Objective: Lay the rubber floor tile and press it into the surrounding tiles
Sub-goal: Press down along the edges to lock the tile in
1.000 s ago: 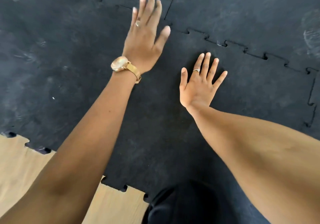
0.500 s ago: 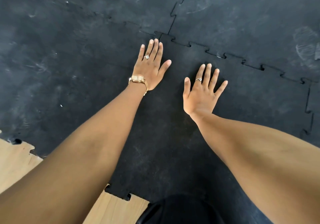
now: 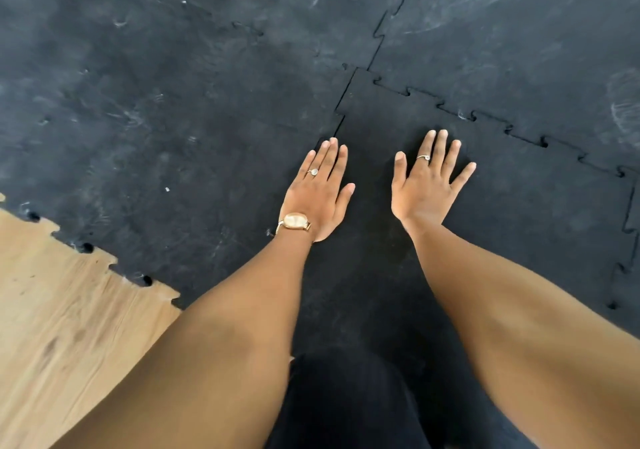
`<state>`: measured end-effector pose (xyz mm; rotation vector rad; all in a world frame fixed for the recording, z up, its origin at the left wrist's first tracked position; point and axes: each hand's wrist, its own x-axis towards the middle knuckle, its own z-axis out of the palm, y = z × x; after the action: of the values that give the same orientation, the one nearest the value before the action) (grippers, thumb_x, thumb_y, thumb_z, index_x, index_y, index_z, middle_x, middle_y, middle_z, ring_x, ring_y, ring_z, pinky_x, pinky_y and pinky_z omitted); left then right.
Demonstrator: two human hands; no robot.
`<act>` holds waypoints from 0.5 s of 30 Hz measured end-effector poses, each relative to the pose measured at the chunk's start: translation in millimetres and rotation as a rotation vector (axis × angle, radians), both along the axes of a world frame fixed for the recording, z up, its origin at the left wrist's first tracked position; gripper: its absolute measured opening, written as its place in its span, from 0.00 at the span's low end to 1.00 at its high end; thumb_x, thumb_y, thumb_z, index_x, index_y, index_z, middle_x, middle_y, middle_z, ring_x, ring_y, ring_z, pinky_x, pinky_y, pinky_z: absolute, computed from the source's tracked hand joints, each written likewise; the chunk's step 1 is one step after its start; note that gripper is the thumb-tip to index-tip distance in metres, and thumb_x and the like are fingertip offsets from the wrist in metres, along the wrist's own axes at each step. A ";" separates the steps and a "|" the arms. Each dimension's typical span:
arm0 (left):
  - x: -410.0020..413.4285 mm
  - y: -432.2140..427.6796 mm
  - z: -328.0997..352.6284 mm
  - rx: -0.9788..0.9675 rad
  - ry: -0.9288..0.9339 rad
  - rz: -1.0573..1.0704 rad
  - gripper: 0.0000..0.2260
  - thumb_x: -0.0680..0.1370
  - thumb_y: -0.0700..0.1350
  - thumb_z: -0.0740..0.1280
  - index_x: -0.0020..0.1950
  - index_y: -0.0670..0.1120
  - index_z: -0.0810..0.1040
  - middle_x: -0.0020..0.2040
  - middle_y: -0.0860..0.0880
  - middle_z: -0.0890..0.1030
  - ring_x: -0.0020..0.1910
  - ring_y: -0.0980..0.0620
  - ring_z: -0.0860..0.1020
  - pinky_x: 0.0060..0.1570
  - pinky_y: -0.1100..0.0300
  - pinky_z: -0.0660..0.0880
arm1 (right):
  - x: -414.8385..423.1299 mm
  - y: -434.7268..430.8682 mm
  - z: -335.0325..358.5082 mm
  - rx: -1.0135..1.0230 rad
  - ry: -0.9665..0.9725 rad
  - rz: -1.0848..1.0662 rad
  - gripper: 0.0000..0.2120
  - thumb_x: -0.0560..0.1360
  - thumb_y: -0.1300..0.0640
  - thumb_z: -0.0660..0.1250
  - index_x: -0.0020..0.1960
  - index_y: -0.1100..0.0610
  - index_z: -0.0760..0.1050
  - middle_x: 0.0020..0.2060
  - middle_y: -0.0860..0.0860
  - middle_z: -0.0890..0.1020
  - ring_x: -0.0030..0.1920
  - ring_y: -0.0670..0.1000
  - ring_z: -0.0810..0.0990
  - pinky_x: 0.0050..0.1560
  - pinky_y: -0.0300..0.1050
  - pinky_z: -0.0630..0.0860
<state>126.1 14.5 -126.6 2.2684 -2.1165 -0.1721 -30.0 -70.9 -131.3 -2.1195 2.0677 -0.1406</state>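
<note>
A second ago the left hand (image 3: pixel 317 190) was lifted off the floor, fingers up near the corner where the tiles meet; half a second ago it was down flat just short of that corner. Now it lies flat further back along the left seam (image 3: pixel 341 119) of the rubber tile (image 3: pixel 512 206), its fingertips at the seam's jagged edge. The right hand (image 3: pixel 424 185) has drawn closer to the left, with its thumb less splayed

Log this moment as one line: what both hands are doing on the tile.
step: pressing | left hand: flat, on left seam | right hand: flat, fingers spread, on rubber floor tile | far-edge seam: gaps visible
</note>
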 end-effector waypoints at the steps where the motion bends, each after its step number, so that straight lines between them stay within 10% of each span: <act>1: 1.3 -0.2 2.7 -0.003 0.029 0.011 0.28 0.82 0.54 0.45 0.79 0.42 0.51 0.79 0.44 0.53 0.79 0.49 0.49 0.77 0.53 0.46 | 3.2 8.2 1.9 0.015 -0.025 -0.038 0.31 0.83 0.41 0.44 0.80 0.57 0.49 0.80 0.52 0.51 0.79 0.55 0.45 0.75 0.65 0.42; 10: 3.2 -2.9 6.5 0.011 0.107 0.029 0.27 0.82 0.54 0.51 0.79 0.45 0.53 0.79 0.46 0.54 0.78 0.50 0.52 0.77 0.56 0.48 | 33.8 93.6 2.4 0.103 0.028 -0.126 0.32 0.82 0.42 0.43 0.80 0.57 0.44 0.80 0.54 0.47 0.79 0.57 0.42 0.75 0.66 0.39; 15: 22.9 -31.3 43.2 0.018 0.226 0.122 0.19 0.82 0.52 0.55 0.73 0.51 0.69 0.69 0.49 0.75 0.72 0.44 0.67 0.64 0.51 0.68 | 32.8 93.7 2.4 0.114 0.032 -0.112 0.32 0.81 0.42 0.43 0.80 0.56 0.42 0.80 0.54 0.45 0.79 0.57 0.40 0.74 0.66 0.39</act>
<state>149.0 -16.7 -83.5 2.2568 -1.8688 -0.4228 2.8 22.8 -128.9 -1.9534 2.1578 -0.0033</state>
